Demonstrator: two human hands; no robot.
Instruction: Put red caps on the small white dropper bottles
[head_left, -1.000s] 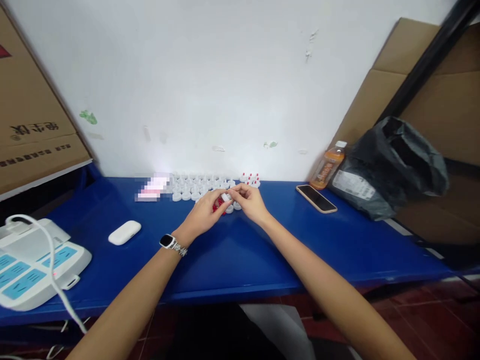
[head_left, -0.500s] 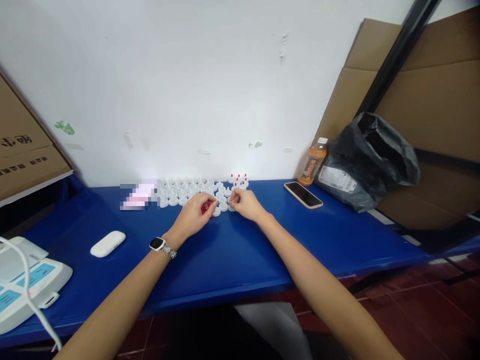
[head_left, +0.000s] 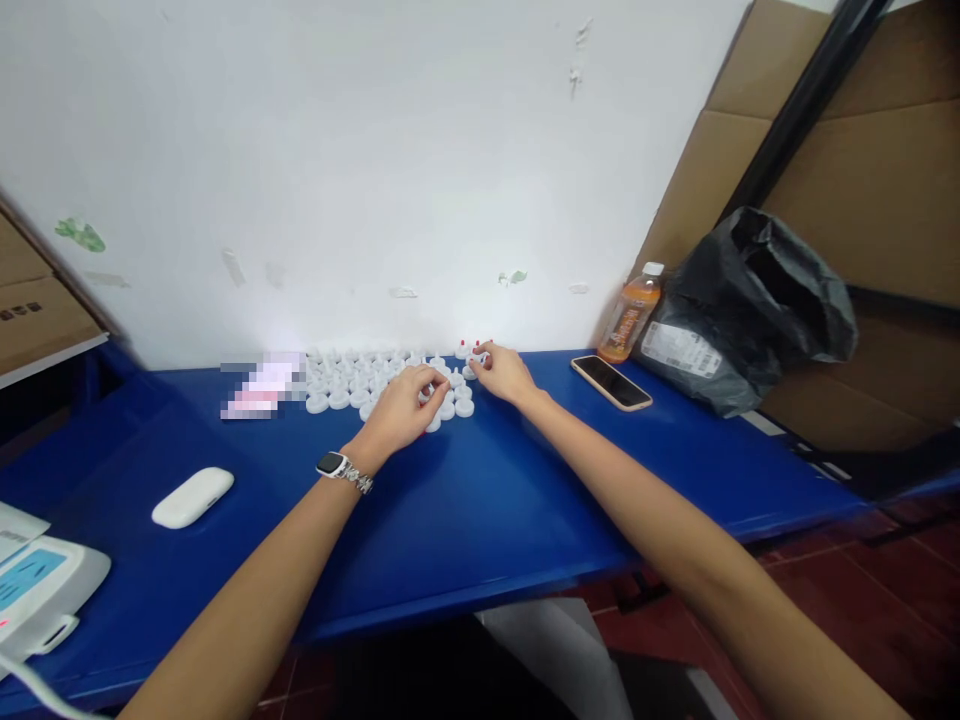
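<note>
Many white nozzle caps (head_left: 339, 398) stand in rows along the wall side of the blue table (head_left: 465, 500). My left hand (head_left: 409, 405) is curled over the front of these rows, thumb and fingertips together; what lies in it is hidden. A trace of red shows beneath it. My right hand (head_left: 506, 373) pinches a white nozzle cap (head_left: 470, 372) at the right end, beside the caps with red tips (head_left: 463, 346). Its fingertips partly cover that cap's top.
A phone (head_left: 611, 383), an orange drink bottle (head_left: 631, 315) and a black plastic bag (head_left: 739, 320) are to the right. At left lie a white earphone case (head_left: 193, 497), a blurred pink item (head_left: 262, 390) and a white power strip (head_left: 52, 595). The wall (head_left: 375, 170) bounds the back.
My right hand has moved back towards the wall, to the red-tipped caps. My left hand has shifted slightly right, and the red pieces seen beside its thumb are now mostly hidden. The view has turned slightly.
</note>
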